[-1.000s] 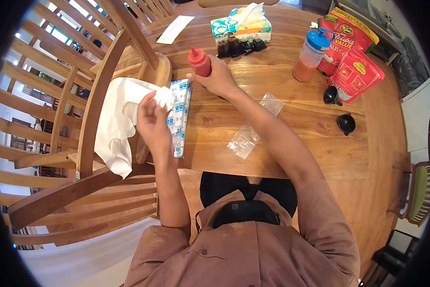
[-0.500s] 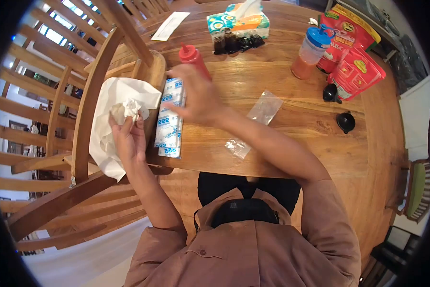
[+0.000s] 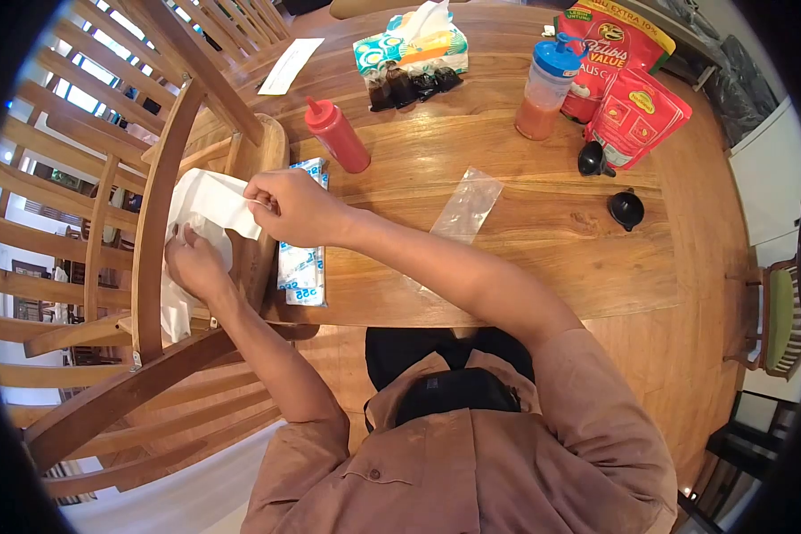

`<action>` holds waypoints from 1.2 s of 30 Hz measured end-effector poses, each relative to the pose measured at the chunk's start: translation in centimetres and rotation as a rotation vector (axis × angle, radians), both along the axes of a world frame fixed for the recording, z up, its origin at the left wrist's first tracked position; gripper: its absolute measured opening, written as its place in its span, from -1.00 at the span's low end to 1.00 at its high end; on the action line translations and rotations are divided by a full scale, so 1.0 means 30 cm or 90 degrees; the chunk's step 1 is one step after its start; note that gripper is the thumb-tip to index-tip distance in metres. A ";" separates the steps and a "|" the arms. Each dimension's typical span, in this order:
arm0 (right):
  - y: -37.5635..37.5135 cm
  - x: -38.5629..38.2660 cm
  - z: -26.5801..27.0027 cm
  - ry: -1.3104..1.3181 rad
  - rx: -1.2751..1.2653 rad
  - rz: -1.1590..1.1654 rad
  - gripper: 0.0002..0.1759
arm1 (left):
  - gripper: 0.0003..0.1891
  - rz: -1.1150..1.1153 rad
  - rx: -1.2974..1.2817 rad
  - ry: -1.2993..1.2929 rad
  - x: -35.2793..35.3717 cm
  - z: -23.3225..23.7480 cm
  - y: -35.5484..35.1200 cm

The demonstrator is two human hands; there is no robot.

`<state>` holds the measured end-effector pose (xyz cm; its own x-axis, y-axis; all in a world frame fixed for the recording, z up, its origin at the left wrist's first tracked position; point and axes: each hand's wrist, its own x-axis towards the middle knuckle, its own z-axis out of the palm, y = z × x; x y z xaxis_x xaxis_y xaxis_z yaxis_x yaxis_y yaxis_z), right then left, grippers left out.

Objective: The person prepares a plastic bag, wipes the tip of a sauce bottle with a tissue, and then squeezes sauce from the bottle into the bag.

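A white bag (image 3: 225, 198), bag-like and open, lies over the wooden chair at the table's left edge. My right hand (image 3: 298, 206) is closed, pinching the bag's upper right edge between thumb and fingers. Lower and to the left, my left hand (image 3: 197, 267) reaches into the bag with its fingers curled; what they hold, if anything, is hidden. Partly beneath my right hand lies a blue-and-white packet (image 3: 302, 271) marked 555. A red squeeze bottle (image 3: 340, 138) stands just beyond that hand.
The wooden chair (image 3: 164, 214) borders the table (image 3: 543, 267) on the left. A clear plastic sleeve (image 3: 468, 206) lies mid-table. Farther back are a tissue box (image 3: 411, 55), dark sachets (image 3: 409, 87), a blue-lidded bottle (image 3: 547, 89), red pouches (image 3: 636, 117) and a small black cup (image 3: 626, 210).
My right hand moved left from above the packet and took hold of the bag's edge. My left hand, earlier holding crumpled tissue, shifted left and deeper into the bag. The view shifted slightly.
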<state>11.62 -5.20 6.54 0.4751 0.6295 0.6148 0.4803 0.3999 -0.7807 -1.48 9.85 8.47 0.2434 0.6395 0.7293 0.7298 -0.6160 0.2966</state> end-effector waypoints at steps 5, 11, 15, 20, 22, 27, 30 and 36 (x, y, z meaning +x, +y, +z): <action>-0.044 -0.013 0.022 0.018 0.053 0.069 -0.80 | -0.64 0.104 -0.133 0.041 0.037 -0.014 -0.016; -0.159 0.014 0.023 -0.076 0.111 -0.107 -0.68 | -0.48 -0.119 -0.173 0.026 -0.013 -0.018 -0.082; -0.258 0.135 -0.012 -0.022 0.100 -0.243 -0.78 | -0.43 -0.132 -0.154 0.160 -0.070 0.007 -0.230; -0.369 0.338 -0.098 0.145 -0.009 -0.372 -0.79 | -0.39 -0.261 -0.268 0.220 -0.121 0.040 -0.377; -0.435 0.419 -0.143 0.098 -0.079 -0.387 -0.73 | -0.43 -0.288 -0.157 0.210 -0.137 0.013 -0.432; -0.641 0.447 -0.157 -0.051 -0.363 -0.304 -0.54 | -0.51 -0.606 -0.386 0.126 -0.108 -0.027 -0.522; -0.736 0.410 -0.193 -0.213 -0.395 -0.254 -0.44 | -0.45 -0.569 -0.589 0.070 -0.014 -0.083 -0.517; -0.831 0.311 -0.181 -0.306 -0.503 -0.388 -0.32 | -0.10 -0.503 -0.362 -0.156 0.281 -0.236 -0.421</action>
